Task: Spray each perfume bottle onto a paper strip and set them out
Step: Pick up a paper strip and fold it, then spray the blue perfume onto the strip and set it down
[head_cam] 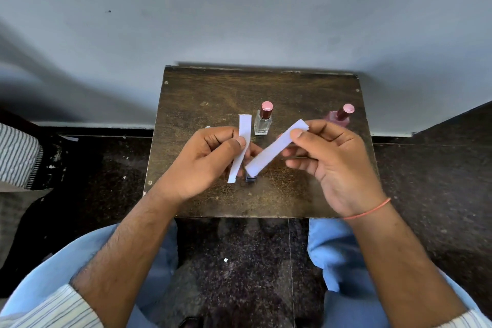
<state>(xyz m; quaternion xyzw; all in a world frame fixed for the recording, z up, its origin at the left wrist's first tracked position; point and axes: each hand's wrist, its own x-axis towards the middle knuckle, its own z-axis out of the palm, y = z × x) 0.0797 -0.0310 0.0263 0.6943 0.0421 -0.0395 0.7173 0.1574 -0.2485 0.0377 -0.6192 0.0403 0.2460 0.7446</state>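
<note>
The left hand pinched one plain white paper strip; the right hand pinched another strip, above a dark, mostly hidden bottle, perhaps blue, mid-surface.

Evenly lit by soft, diffuse daylight, moderately bright, without harsh glare. Broad soft shadows across the grey wall at left of frame, a diagonal band darkening the upper left. Faint sheen on the dark wooden table near its top edge. Sharp at centre; smeared and stretched toward the left and right edges, wide-angle bending of straight lines. Very dark, low-detail floor at bottom centre.
</note>
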